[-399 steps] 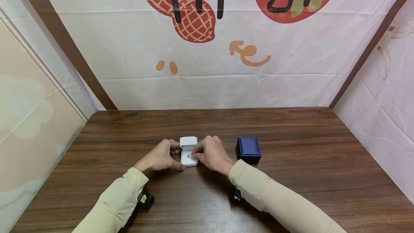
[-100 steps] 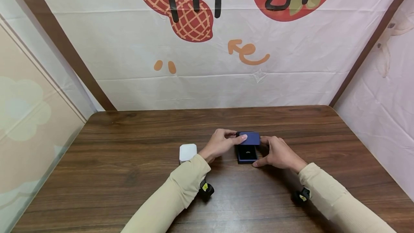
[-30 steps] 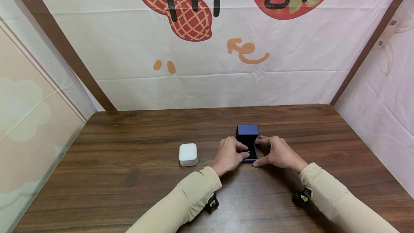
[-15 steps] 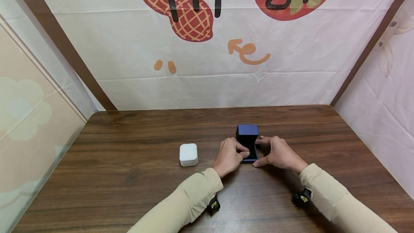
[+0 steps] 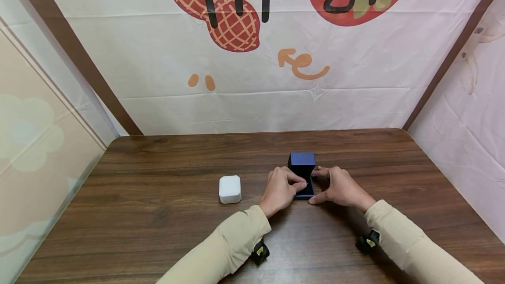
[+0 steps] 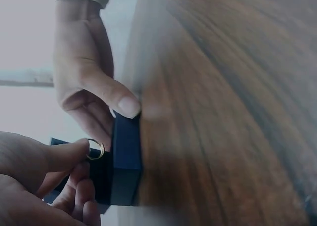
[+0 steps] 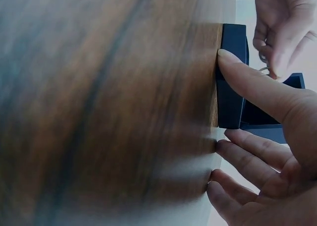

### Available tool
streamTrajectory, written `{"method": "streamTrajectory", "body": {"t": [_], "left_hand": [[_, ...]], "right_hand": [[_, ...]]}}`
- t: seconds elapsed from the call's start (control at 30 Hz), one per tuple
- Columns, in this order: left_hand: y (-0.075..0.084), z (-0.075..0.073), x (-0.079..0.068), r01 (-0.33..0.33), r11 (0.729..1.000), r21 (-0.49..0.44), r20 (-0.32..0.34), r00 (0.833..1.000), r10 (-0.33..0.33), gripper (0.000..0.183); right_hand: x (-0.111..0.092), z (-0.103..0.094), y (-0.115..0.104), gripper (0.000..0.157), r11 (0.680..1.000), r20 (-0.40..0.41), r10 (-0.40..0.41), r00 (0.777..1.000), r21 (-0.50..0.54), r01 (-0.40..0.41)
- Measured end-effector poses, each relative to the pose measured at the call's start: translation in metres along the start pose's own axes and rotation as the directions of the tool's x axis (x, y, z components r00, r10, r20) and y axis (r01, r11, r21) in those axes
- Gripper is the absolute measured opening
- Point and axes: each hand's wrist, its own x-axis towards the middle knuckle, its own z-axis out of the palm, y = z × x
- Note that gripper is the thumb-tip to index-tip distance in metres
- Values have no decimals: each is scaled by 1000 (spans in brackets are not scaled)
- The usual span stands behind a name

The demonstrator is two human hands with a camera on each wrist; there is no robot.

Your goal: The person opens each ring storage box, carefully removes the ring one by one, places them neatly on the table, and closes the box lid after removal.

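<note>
The blue ring box (image 5: 302, 160) stands on the table with its lid raised and its dark interior facing the person. My left hand (image 5: 279, 189) reaches over the base from the left, pinching a thin gold ring (image 6: 95, 149) between thumb and fingertips. In the right wrist view the ring (image 7: 265, 67) shows just at the base's inner side; whether it still touches the insert is hidden. My right hand (image 5: 341, 189) grips the base from the right, thumb at the front corner and fingers toward the back. A white ring box (image 5: 229, 189) sits to the left, lid down.
The brown wood-grain table (image 5: 158, 214) carries both boxes near its middle. A printed white curtain (image 5: 252, 108) hangs behind its far edge, with more cloth at both sides. Small black wrist cameras (image 5: 259, 252) hang below the sleeves.
Earlier, the white box was open with a ring inside; it is closed now. The blue box's lid has been raised. Lately my left fingers took the ring and shifted slightly right.
</note>
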Motion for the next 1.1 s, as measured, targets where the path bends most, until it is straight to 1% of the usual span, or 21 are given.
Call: {"method": "streamTrajectory", "body": {"t": [0.07, 0.17, 0.4, 0.57, 0.73, 0.8, 0.97, 1.03, 1.1], "left_hand": [[3, -3, -1, 11, 1000, -11, 12, 1000, -10, 5], [7, -8, -5, 8, 1000, -25, 30, 1000, -7, 5], [11, -14, -22, -9, 998, -57, 84, 996, 14, 4], [9, -13, -34, -25, 999, -40, 129, 991, 30, 4], [8, -12, -43, -34, 999, -30, 183, 982, 39, 5], [8, -11, -45, -36, 999, -20, 201, 979, 40, 6], [8, -8, -49, -11, 1000, 2, 225, 974, 11, 2], [7, -7, -49, 2, 1000, -1, 227, 974, -2, 3], [6, -6, -50, 0, 1000, -13, 231, 973, 3, 4]], "right_hand": [[0, 0, 0, 79, 1000, -3, -3, 1000, -3, 3], [0, 0, 1, 79, 1000, -3, -5, 1000, -5, 5], [0, 0, 0, 80, 1000, -6, -4, 1000, -11, 4], [0, 1, 0, 78, 1000, -1, -5, 1000, -7, 5], [-1, 1, 0, 77, 1000, 2, 2, 1000, -9, -2], [-1, 1, 0, 77, 1000, 1, 7, 1000, -11, -7], [-1, 1, 0, 76, 1000, 3, 15, 1000, -13, -15], [-1, 1, 0, 76, 1000, 0, 14, 1000, -13, -14], [-1, 1, 0, 76, 1000, -2, 11, 1000, -13, -11]]}}
